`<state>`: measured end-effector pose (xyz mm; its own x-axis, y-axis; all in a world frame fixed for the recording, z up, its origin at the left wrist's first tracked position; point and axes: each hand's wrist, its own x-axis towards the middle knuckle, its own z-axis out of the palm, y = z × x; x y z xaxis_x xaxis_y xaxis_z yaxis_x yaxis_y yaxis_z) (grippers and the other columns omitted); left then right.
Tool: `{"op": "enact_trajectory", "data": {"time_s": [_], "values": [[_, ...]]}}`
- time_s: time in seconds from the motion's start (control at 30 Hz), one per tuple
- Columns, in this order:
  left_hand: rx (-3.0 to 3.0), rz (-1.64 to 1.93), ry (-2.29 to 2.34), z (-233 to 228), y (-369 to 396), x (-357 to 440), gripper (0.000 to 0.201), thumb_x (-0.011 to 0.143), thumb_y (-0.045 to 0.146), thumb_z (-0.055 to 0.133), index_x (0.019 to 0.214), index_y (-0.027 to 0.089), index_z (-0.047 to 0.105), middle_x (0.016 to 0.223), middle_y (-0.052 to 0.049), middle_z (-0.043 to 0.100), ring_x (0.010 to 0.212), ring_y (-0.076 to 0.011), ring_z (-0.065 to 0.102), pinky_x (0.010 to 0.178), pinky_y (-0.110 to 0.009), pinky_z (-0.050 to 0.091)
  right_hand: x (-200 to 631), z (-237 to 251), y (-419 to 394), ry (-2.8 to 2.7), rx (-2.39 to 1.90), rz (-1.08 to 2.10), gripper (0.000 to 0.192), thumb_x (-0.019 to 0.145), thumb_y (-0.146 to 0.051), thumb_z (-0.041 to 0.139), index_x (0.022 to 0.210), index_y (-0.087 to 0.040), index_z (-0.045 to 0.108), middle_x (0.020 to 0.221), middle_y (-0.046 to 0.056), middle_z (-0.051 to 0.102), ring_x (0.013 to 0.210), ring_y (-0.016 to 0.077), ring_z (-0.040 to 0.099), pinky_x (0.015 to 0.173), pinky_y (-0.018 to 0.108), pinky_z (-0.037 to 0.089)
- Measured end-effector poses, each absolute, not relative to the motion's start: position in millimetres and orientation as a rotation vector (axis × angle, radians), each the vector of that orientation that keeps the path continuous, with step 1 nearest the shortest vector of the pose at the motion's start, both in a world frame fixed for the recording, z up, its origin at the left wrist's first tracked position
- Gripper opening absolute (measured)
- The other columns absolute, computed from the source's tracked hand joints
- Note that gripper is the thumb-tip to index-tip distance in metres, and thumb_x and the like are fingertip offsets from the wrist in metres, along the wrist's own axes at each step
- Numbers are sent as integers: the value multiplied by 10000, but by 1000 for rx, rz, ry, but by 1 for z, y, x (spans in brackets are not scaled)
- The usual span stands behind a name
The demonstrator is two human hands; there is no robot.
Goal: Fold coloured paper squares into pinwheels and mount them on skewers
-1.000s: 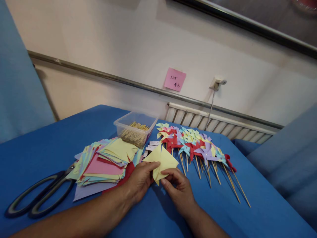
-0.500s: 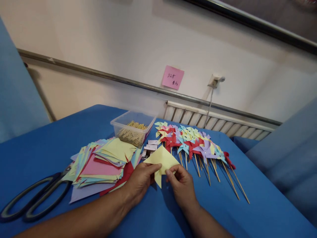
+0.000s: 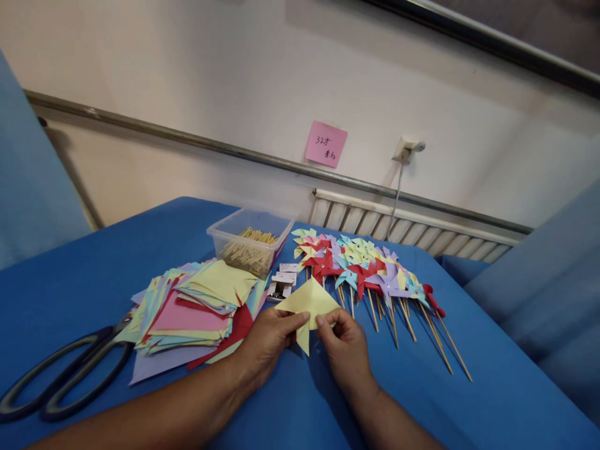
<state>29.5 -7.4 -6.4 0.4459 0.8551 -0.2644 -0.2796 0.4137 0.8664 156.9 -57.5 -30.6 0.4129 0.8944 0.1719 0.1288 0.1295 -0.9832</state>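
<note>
Yellow paper (image 3: pixel 315 297), one piece, slit and apparently part-folded, was held between two hands.
Head view: left hand (image 3: pixel 270 340), thumb and fingers closed narrow on the paper's lower left; right hand (image 3: pixel 344 347), thumb and fingers pinched on its lower right. The paper was above the blue worktop (image 3: pixel 398 387), a narrow flap pointing down between the hands. To the left lay a stack of coloured papers (image 3: pixel 192 322) and scissors (image 3: pixel 109 334), blades mostly hidden; behind stood a clear tub (image 3: pixel 219 242) of sticks (image 3: pixel 250 255) and a small white box (image 3: pixel 281 287); to the right lay pinwheels (image 3: pixel 389 282). Step in hand, by judgement: bending cut corners inward. The next move seemed to call for a steady left thumb while the right fingers gathered another point without tearing the slit.
</note>
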Motion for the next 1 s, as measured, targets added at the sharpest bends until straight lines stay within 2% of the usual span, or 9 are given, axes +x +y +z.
{"op": "enact_trajectory", "data": {"time_s": [0.3, 0.73, 0.8, 0.9, 1.0], "values": [[972, 829, 866, -16, -4, 28, 282, 621, 320, 751, 487, 129, 593, 401, 40, 441, 386, -57, 338, 396, -215, 238, 156, -30, -59, -1018, -1351, 742, 257, 733, -347, 633, 613, -178, 482, 508, -69, 411, 455, 77, 345, 423, 194, 280], [1007, 807, 920, -13, -4, 29, 310, 624, 309, 740, 431, 149, 558, 373, 49, 409, 369, -58, 304, 385, -223, 200, 155, -29, -58, -981, -1328, 768, 271, 713, -371, 656, 598, -175, 507, 516, -46, 495, 461, 84, 390, 448, 204, 321], [1002, 814, 919, -14, -4, 29, 275, 625, 297, 740, 458, 140, 588, 376, 37, 454, 362, -63, 339, 384, -218, 223, 155, -30, -59, -987, -1328, 782, 268, 718, -364, 654, 596, -173, 510, 507, -48, 494, 450, 80, 380, 442, 202, 313], [995, 808, 876, -13, -6, 29, 192, 646, 287, 724, 582, 114, 670, 487, -26, 614, 434, -113, 504, 440, -221, 342, 155, -30, -60, -966, -1306, 803, 252, 720, -357, 661, 618, -172, 523, 499, -60, 474, 441, 76, 372, 436, 199, 303], [994, 787, 839, -8, -9, 30, 174, 661, 270, 710, 730, 110, 713, 603, -60, 698, 529, -162, 602, 529, -249, 431, 160, -27, -60, -891, -1250, 785, 224, 717, -361, 680, 816, -182, 589, 644, -31, 571, 537, 104, 488, 501, 213, 380]]}}
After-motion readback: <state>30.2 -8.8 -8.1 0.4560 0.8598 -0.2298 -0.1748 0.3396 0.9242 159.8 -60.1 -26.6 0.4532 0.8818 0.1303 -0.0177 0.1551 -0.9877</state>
